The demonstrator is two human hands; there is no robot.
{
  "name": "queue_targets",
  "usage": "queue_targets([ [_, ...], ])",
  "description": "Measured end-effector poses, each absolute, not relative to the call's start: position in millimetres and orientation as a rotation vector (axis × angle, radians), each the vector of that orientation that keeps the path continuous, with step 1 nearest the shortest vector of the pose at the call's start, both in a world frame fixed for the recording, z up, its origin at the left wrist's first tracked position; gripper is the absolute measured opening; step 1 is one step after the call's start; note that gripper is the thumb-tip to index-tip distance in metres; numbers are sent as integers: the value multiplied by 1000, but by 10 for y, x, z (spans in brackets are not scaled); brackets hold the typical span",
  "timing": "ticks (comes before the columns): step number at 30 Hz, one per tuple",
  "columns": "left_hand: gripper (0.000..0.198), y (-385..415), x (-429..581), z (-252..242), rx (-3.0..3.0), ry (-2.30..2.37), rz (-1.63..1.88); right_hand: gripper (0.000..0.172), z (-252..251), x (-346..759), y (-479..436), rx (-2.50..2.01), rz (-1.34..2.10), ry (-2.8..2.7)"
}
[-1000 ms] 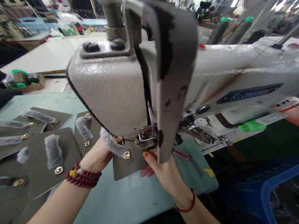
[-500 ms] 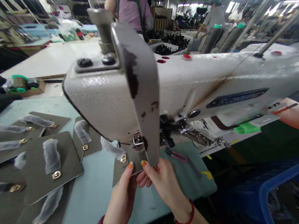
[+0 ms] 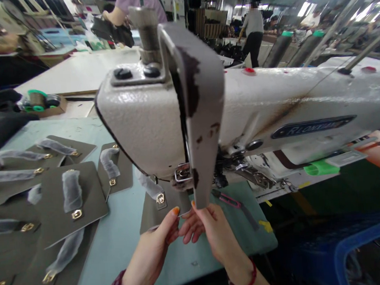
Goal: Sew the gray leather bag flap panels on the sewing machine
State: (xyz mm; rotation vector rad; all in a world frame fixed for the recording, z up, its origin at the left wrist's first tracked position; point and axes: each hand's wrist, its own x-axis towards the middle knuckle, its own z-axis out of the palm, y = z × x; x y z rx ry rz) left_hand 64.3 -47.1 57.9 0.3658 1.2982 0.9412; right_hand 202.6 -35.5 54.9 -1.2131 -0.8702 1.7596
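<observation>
A dark grey flat panel [image 3: 171,203] lies partly under the sewing machine head [image 3: 140,128]. On it are a gold clasp [image 3: 160,199] and a strap in cloudy white film [image 3: 150,185]. My left hand [image 3: 158,244] pinches the panel's near edge, thumb on top. My right hand [image 3: 212,232] is at the panel's right corner, its thumb by the edge and its fingers loosely bent below. The grey metal guard [image 3: 206,115] in front of the machine head hides part of the panel and stands just above my right thumb. The needle area is hidden.
Several similar panels with wrapped straps [image 3: 72,192] lie to the left on the pale green table [image 3: 125,234]. Pink-handled thread snips [image 3: 228,199] lie right of my hands. A blue crate [image 3: 341,253] stands at lower right. Co-workers [image 3: 253,27] are in the background.
The view has shifted, so the machine appears farther right. My thumbs have moved a little apart and the fingers of my right hand have loosened. Background co-workers have changed posture.
</observation>
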Motion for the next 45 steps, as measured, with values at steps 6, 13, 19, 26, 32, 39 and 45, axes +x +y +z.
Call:
queue_targets([
  [6, 44, -469, 608, 534, 435, 1351, 878, 64, 552, 1986, -292, -1292, 1675, -1060],
  [13, 58, -439, 698, 561, 255, 1122, 921, 55, 547, 1985, -330, -1218, 1596, -1092],
  [19, 42, -452, 678, 601, 319, 1146, 933, 52, 582, 1998, -348, -1184, 1630, -1071],
  [26, 40, -435, 652, 668, 405, 1115, 890, 51, 578, 1985, -363, -1169, 1644, -1069],
  [32, 40, -395, 651, 610, 416, 1092, 896, 49, 547, 1969, -321, -1187, 1609, -1059],
  [39, 39, -284, 578, 574, 511, 1069, 914, 48, 588, 1935, -235, -1244, 1561, -1073],
  [45, 38, -190, 558, 530, 527, 1144, 917, 47, 594, 1909, -146, -1241, 1566, -1076],
])
